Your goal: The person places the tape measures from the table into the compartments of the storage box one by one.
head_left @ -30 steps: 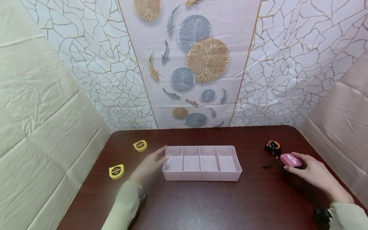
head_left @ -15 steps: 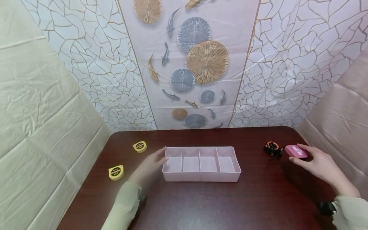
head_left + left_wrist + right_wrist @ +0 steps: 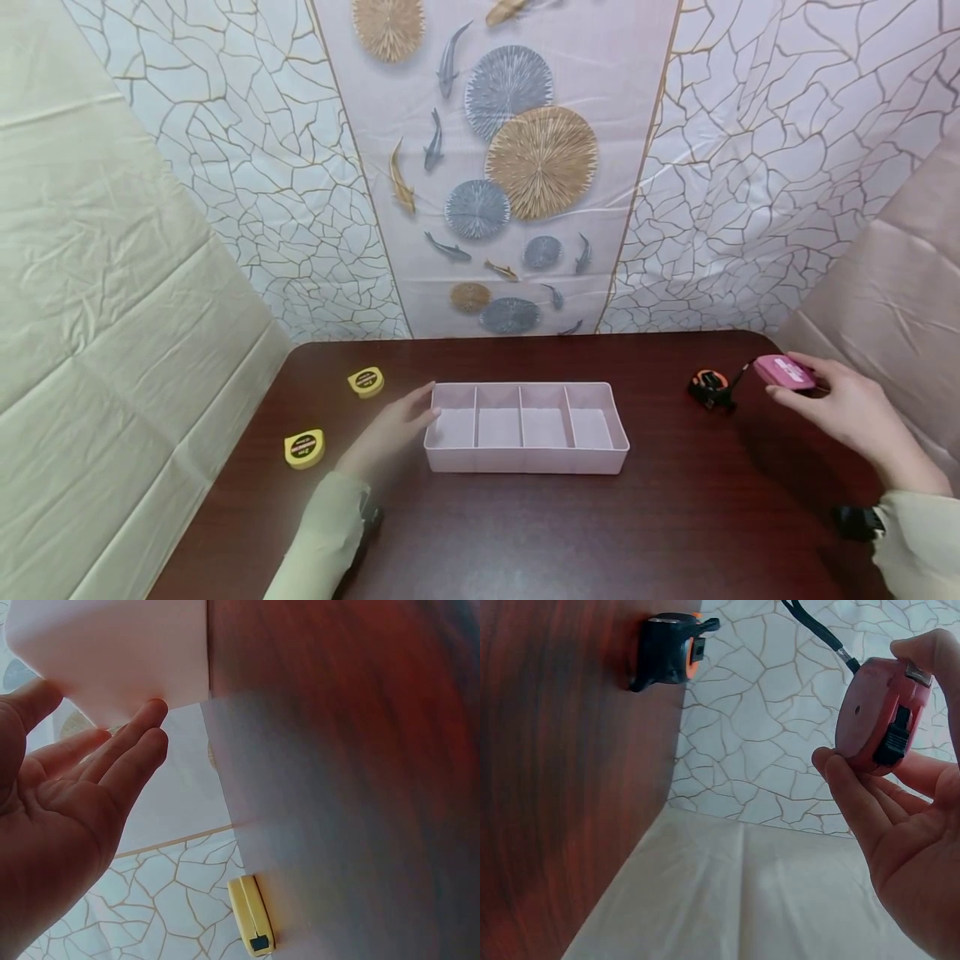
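A pink tape measure [image 3: 783, 372] is held above the right side of the table, pinched between the thumb and fingers of my right hand [image 3: 847, 404]. Its dark wrist strap [image 3: 817, 626] hangs off toward a black and orange tape measure [image 3: 710, 387] lying on the table to the left. My left hand [image 3: 386, 433] touches the left end of a pale pink tray [image 3: 527, 461] divided into compartments, its fingers fairly straight against the end wall. No object shows in the tray's compartments.
Two yellow tape measures [image 3: 304, 449] lie left of the left hand, one nearer, one farther back. The dark wooden table [image 3: 510, 533] ends at a patterned cloth behind and plain cloth walls [image 3: 892, 275] at the sides.
My right hand has moved right and farther back with the pink tape measure, drawing its strap along near the black and orange one. The left hand and tray have stayed put.
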Available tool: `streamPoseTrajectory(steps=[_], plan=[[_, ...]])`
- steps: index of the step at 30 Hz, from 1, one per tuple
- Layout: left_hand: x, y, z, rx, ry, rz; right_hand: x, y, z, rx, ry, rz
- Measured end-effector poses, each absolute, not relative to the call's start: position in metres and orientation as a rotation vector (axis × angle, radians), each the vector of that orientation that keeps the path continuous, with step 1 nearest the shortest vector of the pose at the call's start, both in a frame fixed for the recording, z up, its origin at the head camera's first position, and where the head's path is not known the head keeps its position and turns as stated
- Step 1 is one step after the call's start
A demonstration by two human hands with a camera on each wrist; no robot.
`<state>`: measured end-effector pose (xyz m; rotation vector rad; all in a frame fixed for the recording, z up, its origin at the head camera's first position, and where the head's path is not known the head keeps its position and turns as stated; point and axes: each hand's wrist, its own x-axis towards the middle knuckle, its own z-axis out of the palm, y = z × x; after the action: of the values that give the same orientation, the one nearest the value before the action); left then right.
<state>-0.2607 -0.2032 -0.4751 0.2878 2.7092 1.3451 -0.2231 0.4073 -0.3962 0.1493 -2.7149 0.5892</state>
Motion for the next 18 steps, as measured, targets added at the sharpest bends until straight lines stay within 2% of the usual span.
streamPoseTrajectory(steps=[18], plan=[[-0.260, -0.203, -0.474, 0.284, 2.698, 1.353, -0.237, 0.412, -0.351, 0.145, -2.753, 0.540]])
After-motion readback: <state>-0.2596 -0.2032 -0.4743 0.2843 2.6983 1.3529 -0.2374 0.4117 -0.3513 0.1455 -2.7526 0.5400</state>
